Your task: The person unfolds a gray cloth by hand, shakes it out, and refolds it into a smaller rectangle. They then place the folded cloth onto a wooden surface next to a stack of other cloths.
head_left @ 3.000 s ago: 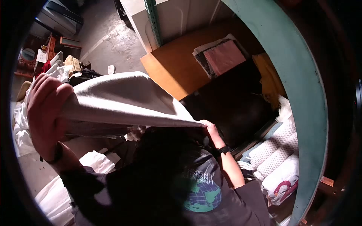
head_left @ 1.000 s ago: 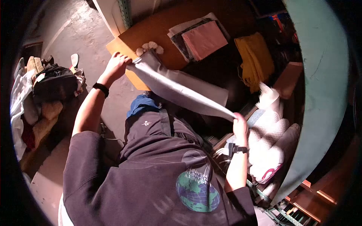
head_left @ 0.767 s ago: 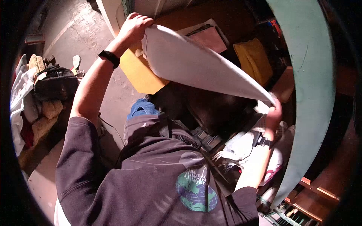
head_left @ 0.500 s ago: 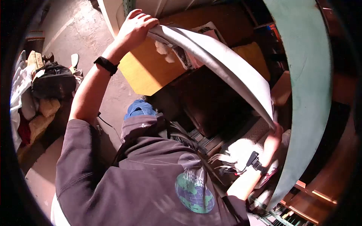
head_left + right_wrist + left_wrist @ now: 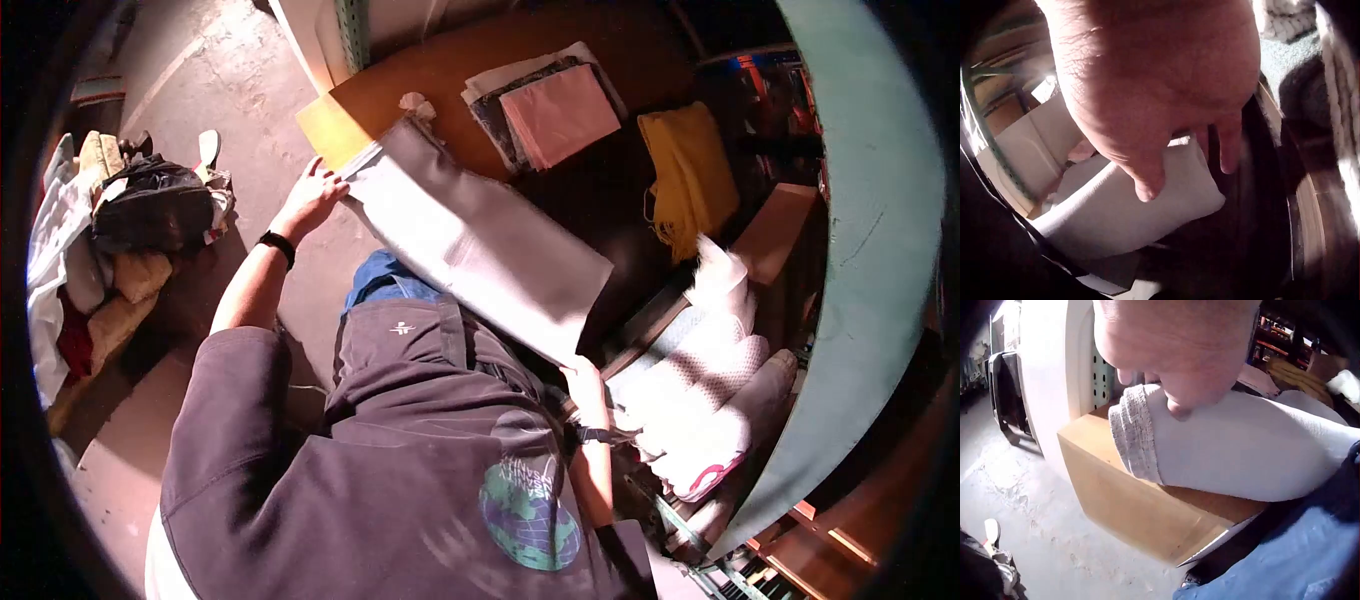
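A folded whitish cloth (image 5: pixel 480 240) lies slantwise across the table, in front of the torso. At its far left corner my left hand (image 5: pixel 310 203) grips the edge; in the left wrist view the hand (image 5: pixel 1179 350) has its thumb on the cloth (image 5: pixel 1229 447), beside a layered, textured hem. My right hand (image 5: pixel 585 390) pinches the near right corner. In the right wrist view the thumb and fingers of that hand (image 5: pixel 1166 94) straddle the corner of the cloth (image 5: pixel 1141 206).
A pink folded cloth (image 5: pixel 560 115) tops a small stack at the back. To its right is a mustard fringed cloth (image 5: pixel 688 180). Rolled white knits (image 5: pixel 700 400) lie right of the right hand, beside a curved green beam (image 5: pixel 880 250). A bag and fabrics (image 5: pixel 150 215) sit at left.
The cloth has come down from a raised, billowing arc to lie flatter across the table. Both hands have moved lower and closer to the body, still holding its ends.
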`<state>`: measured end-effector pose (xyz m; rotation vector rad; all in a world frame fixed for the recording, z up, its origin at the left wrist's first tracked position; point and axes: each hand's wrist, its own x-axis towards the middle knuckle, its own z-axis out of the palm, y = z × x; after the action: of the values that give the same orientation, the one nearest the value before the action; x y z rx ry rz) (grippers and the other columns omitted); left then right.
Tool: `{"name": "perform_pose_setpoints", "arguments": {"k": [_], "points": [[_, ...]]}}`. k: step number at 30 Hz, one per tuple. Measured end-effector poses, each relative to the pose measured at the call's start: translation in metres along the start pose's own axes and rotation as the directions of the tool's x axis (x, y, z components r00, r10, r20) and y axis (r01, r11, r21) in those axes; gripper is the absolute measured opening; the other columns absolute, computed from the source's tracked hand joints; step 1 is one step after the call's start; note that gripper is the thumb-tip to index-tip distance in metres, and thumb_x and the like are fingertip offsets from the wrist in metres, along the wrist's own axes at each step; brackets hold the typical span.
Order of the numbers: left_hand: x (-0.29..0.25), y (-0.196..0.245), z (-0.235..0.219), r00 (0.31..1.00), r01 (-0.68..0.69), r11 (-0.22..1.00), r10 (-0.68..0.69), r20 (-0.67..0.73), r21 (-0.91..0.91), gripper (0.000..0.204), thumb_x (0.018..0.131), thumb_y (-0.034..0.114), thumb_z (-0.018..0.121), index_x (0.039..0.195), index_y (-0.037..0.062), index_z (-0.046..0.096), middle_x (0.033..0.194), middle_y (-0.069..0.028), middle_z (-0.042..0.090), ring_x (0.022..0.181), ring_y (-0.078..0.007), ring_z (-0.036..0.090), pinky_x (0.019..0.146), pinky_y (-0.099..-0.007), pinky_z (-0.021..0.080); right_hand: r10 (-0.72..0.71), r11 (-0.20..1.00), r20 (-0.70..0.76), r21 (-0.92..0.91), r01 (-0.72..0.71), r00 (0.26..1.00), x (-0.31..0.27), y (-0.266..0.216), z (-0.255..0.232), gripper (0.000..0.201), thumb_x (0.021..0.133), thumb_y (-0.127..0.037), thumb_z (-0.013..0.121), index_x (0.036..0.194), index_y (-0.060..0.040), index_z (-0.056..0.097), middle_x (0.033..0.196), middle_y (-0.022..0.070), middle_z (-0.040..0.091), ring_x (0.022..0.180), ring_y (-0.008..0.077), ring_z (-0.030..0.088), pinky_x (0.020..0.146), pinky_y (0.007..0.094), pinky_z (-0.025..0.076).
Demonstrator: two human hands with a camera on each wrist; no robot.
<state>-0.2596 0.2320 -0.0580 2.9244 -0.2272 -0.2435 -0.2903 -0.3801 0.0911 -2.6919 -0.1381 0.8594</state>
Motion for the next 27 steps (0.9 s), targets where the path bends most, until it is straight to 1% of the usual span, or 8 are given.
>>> {"name": "perform_pose_setpoints", "arguments": {"k": [4, 8, 9, 13, 15, 16, 21, 27], "points": [[-0.010, 0.004, 0.007, 0.998, 0.045, 0.999, -0.045, 0.032, -0.005, 0.017, 0.085, 0.009, 0.052, 0.090, 0.0140, 0.067, 0.088, -0.0055, 0.066, 0.102, -0.0236, 0.063, 0.114, -0.0554, 0.027, 0.006, 0.990, 0.035, 0.142, -0.011, 0.999, 0.004, 0.009, 0.000, 0.023, 0.085, -0.014, 0.066, 0.104, -0.0009, 0.067, 0.101, 0.0182, 0.066, 0.098, 0.0345, 0.063, 0.085, 0.0381, 0.049], [0.003, 0.006, 0.000, 0.997, 0.060, 0.998, -0.059, 0.056, -0.021, 0.019, 0.083, 0.008, 0.051, 0.092, 0.0129, 0.067, 0.090, -0.0066, 0.066, 0.103, -0.0256, 0.063, 0.113, -0.0559, 0.029, 0.088, 0.964, 0.066, 0.247, -0.102, 0.994, 0.022, 0.023, -0.007, 0.024, 0.086, -0.011, 0.065, 0.108, -0.0007, 0.067, 0.108, 0.0160, 0.069, 0.102, 0.0270, 0.066, 0.090, 0.0347, 0.049], [0.008, 0.005, 0.000, 0.996, 0.072, 0.997, -0.071, 0.063, -0.019, 0.019, 0.083, 0.008, 0.051, 0.092, 0.0129, 0.067, 0.090, -0.0066, 0.066, 0.103, -0.0256, 0.063, 0.113, -0.0559, 0.029, 0.049, 0.972, 0.024, 0.231, -0.053, 0.999, 0.028, 0.025, -0.009, 0.020, 0.084, -0.003, 0.067, 0.104, 0.0021, 0.066, 0.092, 0.0089, 0.069, 0.089, 0.0157, 0.064, 0.083, 0.0283, 0.051], [0.020, 0.004, 0.006, 0.995, 0.102, 0.995, -0.102, 0.019, -0.017, 0.025, 0.078, 0.004, 0.051, 0.094, 0.0134, 0.067, 0.090, -0.0074, 0.064, 0.107, -0.0268, 0.060, 0.113, -0.0562, 0.027, 0.057, 0.957, -0.071, 0.289, -0.034, 0.996, 0.054, 0.012, -0.028, 0.016, 0.082, -0.004, 0.064, 0.097, 0.0007, 0.066, 0.084, 0.0063, 0.065, 0.079, 0.0134, 0.058, 0.074, 0.0292, 0.047], [0.026, 0.009, -0.003, 0.988, 0.127, 0.992, -0.128, 0.086, 0.018, 0.026, 0.079, 0.004, 0.050, 0.096, 0.0136, 0.067, 0.090, -0.0076, 0.064, 0.105, -0.0267, 0.060, 0.112, -0.0561, 0.028, 0.152, 0.925, -0.062, 0.362, -0.120, 0.986, 0.065, 0.003, -0.034, 0.016, 0.081, -0.005, 0.064, 0.096, 0.0004, 0.065, 0.080, 0.0052, 0.064, 0.077, 0.0135, 0.057, 0.072, 0.0294, 0.047], [0.025, 0.010, -0.002, 0.989, 0.124, 0.992, -0.125, 0.078, 0.015, 0.026, 0.080, 0.005, 0.049, 0.097, 0.0139, 0.067, 0.091, -0.0075, 0.065, 0.103, -0.0268, 0.060, 0.112, -0.0558, 0.028, 0.106, 0.948, -0.077, 0.307, -0.078, 0.991, 0.073, 0.014, -0.029, 0.017, 0.082, -0.011, 0.067, 0.096, -0.0013, 0.065, 0.083, 0.0115, 0.067, 0.079, 0.0207, 0.063, 0.074, 0.0325, 0.049], [0.003, 0.006, 0.005, 0.984, 0.133, 0.991, -0.130, 0.121, -0.015, 0.023, 0.081, 0.003, 0.050, 0.095, 0.0129, 0.065, 0.094, -0.0069, 0.066, 0.105, -0.0268, 0.061, 0.111, -0.0550, 0.029, 0.140, 0.979, -0.086, 0.163, -0.124, 0.986, 0.092, 0.020, -0.021, 0.022, 0.081, -0.011, 0.069, 0.102, -0.0052, 0.067, 0.090, 0.0138, 0.069, 0.087, 0.0271, 0.066, 0.079, 0.0369, 0.050], [-0.002, 0.001, -0.025, 0.974, 0.151, 0.988, -0.153, -0.165, -0.025, 0.026, 0.083, 0.002, 0.052, 0.103, 0.0111, 0.065, 0.104, -0.0072, 0.067, 0.109, -0.0252, 0.059, 0.113, -0.0489, 0.028, -0.050, 0.986, -0.284, 0.139, 0.092, 0.958, 0.107, 0.023, -0.035, 0.023, 0.082, -0.009, 0.066, 0.104, -0.0030, 0.066, 0.100, 0.0168, 0.067, 0.095, 0.0297, 0.065, 0.085, 0.0373, 0.050]]}}
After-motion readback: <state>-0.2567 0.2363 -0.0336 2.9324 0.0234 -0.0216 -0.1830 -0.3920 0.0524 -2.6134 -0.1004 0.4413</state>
